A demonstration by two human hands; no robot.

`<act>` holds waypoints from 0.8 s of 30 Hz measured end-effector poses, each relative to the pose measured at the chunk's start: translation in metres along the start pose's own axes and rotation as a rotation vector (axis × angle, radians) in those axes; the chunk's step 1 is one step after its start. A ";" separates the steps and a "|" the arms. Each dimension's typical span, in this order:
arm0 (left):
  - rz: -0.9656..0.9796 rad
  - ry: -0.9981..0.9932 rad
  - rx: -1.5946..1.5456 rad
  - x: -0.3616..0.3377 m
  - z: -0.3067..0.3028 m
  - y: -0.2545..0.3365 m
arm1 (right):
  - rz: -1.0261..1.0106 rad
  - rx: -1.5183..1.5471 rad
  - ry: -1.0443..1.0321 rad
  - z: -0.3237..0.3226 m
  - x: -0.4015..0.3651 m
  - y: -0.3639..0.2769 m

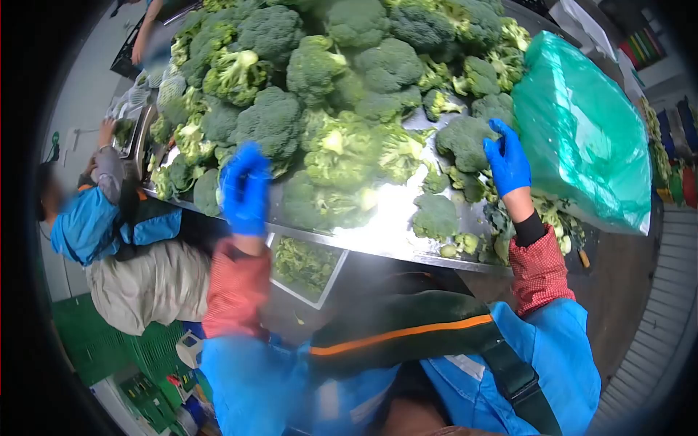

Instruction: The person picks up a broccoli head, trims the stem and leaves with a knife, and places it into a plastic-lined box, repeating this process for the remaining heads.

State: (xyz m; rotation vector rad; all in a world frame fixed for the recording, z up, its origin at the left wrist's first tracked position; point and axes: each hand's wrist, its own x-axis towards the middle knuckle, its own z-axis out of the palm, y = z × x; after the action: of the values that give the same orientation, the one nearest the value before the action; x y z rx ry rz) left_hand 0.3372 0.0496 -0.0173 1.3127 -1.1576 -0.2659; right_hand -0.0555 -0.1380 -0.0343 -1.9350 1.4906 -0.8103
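My left hand, in a blue glove, is raised at the front edge of the metal table and smeared by motion. Broccoli heads lie just behind it; its fingers are too blurred to show a grip. On the right, my right hand, gloved in blue too, has thumb and forefinger curved and apart. Its fingertips are right at the side of a dark green broccoli head. Paler heads with cut stems showing, such as one broccoli head, lie between my hands.
A green plastic bag lines a box at the right. Below the table edge stands a white-rimmed crate of broccoli pieces. A co-worker in blue works at the left. Loose trimmings lie near the front edge.
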 end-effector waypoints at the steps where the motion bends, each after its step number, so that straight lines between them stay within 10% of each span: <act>1: -0.055 -0.152 0.031 -0.026 0.024 0.004 | 0.043 -0.095 0.002 -0.008 -0.007 0.004; 5: -0.250 -0.751 -0.055 -0.081 0.117 0.031 | 0.152 -0.347 -0.072 -0.015 -0.009 0.039; 6: 0.066 -0.731 0.062 -0.090 0.142 0.023 | 0.264 -0.224 -0.166 -0.015 -0.007 0.039; 12: -0.035 -1.075 0.208 -0.138 0.228 -0.029 | 0.464 0.153 -0.163 0.027 0.029 0.064; 19: -0.285 -0.785 -0.005 -0.114 0.211 -0.031 | 0.587 0.972 -0.062 0.036 0.025 0.090; 24: -0.710 -0.294 -0.462 -0.030 0.111 0.067 | 0.300 0.822 -0.069 0.042 0.031 0.079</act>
State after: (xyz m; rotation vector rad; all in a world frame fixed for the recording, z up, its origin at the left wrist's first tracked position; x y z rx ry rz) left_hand 0.2083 0.0244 0.0054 1.2421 -0.7530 -1.2046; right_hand -0.0682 -0.1827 -0.1168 -1.0909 1.1073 -0.9957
